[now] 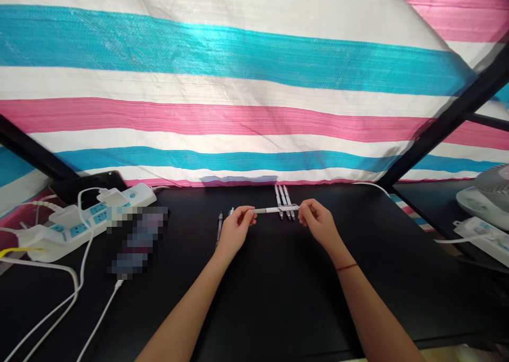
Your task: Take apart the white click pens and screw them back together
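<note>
A white pen (272, 210) is stretched level between my two hands, above the black table. My left hand (237, 225) pinches its left end with thumb and fingers. At the other end, by the clip, my right hand (317, 221) has its fingers closed on the pen. Behind the held pen, several white pens (279, 195) lie side by side on the table, pointing away from me. Left of my left hand lies a dark pen (220, 225), and the tip of another pen (231, 211) peeks out, mostly hidden by that hand.
On the left, a white power strip (137, 195) with plugs and cables lies beside a blurred-out phone (139, 240) on a white charging cable (99, 322). A striped sheet (254, 123) hangs behind the black table (274, 298). Another power strip (483, 237) and a fan (493, 192) are at right.
</note>
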Demonstrator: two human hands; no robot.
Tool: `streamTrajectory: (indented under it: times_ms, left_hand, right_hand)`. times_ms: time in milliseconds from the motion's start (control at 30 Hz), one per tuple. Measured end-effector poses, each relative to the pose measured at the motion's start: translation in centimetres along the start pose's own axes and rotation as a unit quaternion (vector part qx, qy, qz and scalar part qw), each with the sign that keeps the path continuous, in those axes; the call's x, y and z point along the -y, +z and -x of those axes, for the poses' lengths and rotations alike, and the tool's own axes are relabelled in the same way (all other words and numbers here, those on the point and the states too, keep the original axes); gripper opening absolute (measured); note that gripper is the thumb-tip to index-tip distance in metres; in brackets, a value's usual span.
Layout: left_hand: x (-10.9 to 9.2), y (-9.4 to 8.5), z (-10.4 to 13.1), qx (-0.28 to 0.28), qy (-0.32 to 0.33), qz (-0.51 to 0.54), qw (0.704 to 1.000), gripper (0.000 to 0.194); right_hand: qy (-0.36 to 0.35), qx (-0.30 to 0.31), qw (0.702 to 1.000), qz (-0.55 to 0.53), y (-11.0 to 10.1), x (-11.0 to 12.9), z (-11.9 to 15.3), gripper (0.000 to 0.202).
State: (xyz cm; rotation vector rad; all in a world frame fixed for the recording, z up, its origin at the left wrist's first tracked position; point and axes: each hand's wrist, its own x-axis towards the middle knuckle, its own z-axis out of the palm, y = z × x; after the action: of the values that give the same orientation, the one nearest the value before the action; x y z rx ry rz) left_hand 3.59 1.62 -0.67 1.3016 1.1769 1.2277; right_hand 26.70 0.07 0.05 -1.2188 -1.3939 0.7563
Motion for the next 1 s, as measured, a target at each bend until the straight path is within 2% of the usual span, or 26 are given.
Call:
streamTrajectory:
  times_ms: [100, 233, 333, 467, 600, 667, 733, 833, 900, 1000]
  left_hand:
    - [0.0, -0.2, -0.1, 0.000, 0.004, -0.008, 1.000, 0.034]
    - [0.0, -0.3, -0.2, 0.018, -0.001, -0.010, 1.000, 0.032]
    - [0.0, -0.1, -0.1, 0.026, -0.004, -0.004, 1.000, 0.031]
    - [0.2, 0.1, 0.2, 0.022, 0.024, -0.036, 0.999, 0.027]
    - [0.2, 0.2, 0.5, 0.032, 0.050, -0.058, 0.997, 0.025]
    - [0.0, 0.3, 0.8, 0.080, 0.039, -0.055, 0.994, 0.024]
    - [-0.2, 0.7, 1.2, 0.155, 0.017, -0.056, 0.986, 0.025]
    - [-0.4, 1.8, 2.1, 0.257, -0.019, -0.050, 0.965, 0.034]
    - [-0.4, 2.6, 2.8, 0.292, -0.036, -0.054, 0.954, 0.037]
    - [-0.5, 3.4, 3.5, 0.311, -0.037, -0.052, 0.948, 0.035]
  right_hand:
    - [-0.016, 0.040, 0.999, 0.004, -0.1, 0.3, 0.2, 0.032]
    - [-0.062, 0.080, 0.991, 0.085, 0.0, 0.5, 0.3, 0.020]
    - [-0.048, 0.084, 0.990, 0.099, 0.0, 0.7, 0.4, 0.020]
    - [-0.038, 0.089, 0.990, 0.102, 0.0, 0.8, 0.6, 0.019]
    - [0.009, 0.074, 0.997, 0.019, 0.3, 0.3, 0.5, 0.024]
    - [0.036, 0.045, 0.996, -0.067, 0.6, 0.1, 0.3, 0.026]
    - [0.050, 0.019, 0.989, -0.139, 1.0, 0.0, 0.3, 0.028]
    - [0.046, 0.010, 0.984, -0.170, 1.4, 0.2, 0.3, 0.034]
    - [0.046, 0.014, 0.985, -0.166, 1.5, 0.3, 0.4, 0.036]
    - [0.063, 0.045, 0.983, -0.167, 1.5, 0.5, 0.6, 0.044]
